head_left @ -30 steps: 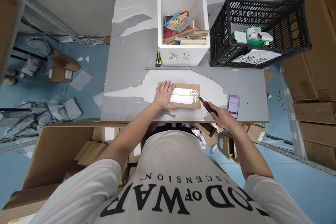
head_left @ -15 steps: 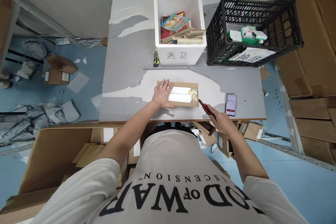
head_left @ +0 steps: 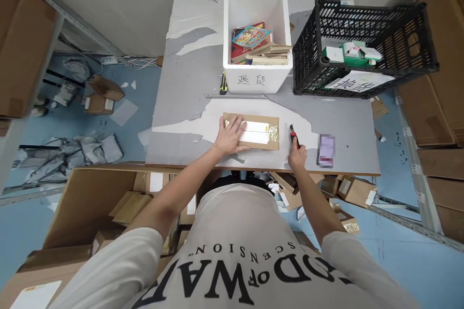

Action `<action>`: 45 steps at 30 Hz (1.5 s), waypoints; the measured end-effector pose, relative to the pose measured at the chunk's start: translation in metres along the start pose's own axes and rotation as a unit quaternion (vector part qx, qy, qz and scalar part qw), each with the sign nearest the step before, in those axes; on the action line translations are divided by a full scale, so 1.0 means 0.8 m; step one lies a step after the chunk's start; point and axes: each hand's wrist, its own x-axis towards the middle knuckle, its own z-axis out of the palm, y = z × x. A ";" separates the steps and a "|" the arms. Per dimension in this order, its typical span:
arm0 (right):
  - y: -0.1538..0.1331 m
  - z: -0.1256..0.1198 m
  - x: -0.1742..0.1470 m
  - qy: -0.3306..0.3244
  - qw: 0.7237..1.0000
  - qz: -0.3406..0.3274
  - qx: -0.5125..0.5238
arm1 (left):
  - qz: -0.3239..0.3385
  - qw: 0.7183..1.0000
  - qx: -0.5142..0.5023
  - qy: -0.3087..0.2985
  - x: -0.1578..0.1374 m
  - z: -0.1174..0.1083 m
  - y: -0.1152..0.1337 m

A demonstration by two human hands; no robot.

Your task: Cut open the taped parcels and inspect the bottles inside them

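A small taped cardboard box (head_left: 253, 146) with a white label lies flat on the table near its front edge. My left hand (head_left: 229, 137) rests on the box's left end, fingers spread over the cardboard and label. To the right of the box, apart from it, my right hand (head_left: 297, 154) is closed around a red and black box cutter (head_left: 294, 136), its tip pointing away from me. A phone (head_left: 326, 150) lies on the table just right of that hand.
Behind the box stands a white foam bin (head_left: 257, 79) holding books, with a yellow and black cutter (head_left: 223, 84) beside it. A black plastic crate (head_left: 366, 89) with green and white boxes is at the back right. A large open carton (head_left: 90, 188) sits below on the left.
My right hand has drawn the box cutter away from the box's right end and turned it to point more straight ahead. My left hand stays on the box. The view has shifted slightly.
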 end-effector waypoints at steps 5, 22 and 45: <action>0.004 0.040 0.005 0.016 1.000 -0.015 0.021 | 0.001 1.000 -0.023 0.014 -0.039 0.023 0.043; -0.167 -0.118 0.024 0.034 0.856 -0.498 -0.136 | -0.058 0.996 -0.068 0.006 -0.062 0.072 0.058; -0.175 -0.165 0.048 0.072 0.865 -0.497 -0.009 | -0.048 0.996 -0.070 0.036 -0.069 0.018 0.011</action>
